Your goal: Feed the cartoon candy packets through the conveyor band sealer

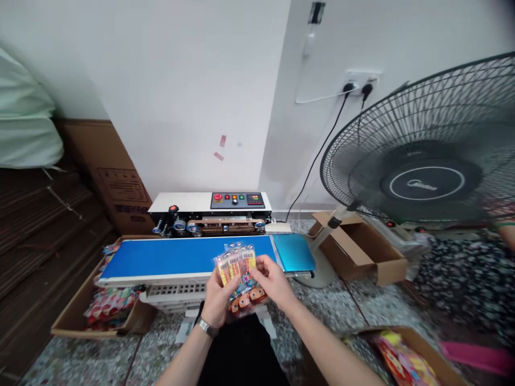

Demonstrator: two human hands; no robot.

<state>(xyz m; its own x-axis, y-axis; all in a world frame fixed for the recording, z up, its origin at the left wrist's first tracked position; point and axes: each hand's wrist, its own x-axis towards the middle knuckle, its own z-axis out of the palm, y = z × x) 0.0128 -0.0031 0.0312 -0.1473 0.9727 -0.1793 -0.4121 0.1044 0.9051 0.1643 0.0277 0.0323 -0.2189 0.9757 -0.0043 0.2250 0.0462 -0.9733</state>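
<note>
As the head view shows, both hands are lightly closed on the shiny packets [245, 301], left hand [216, 303] at eight o'clock, right hand [276, 280] at three, over the blue belt's [161, 257] four-o'clock edge; light, slippery, floppy film, probably, best pinched by its sides.

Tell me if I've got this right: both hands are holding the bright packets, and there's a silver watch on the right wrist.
Not quite. In the head view, the silver watch is on the left wrist, not the right. The left hand and right hand are indeed both holding the bright packets.
</note>
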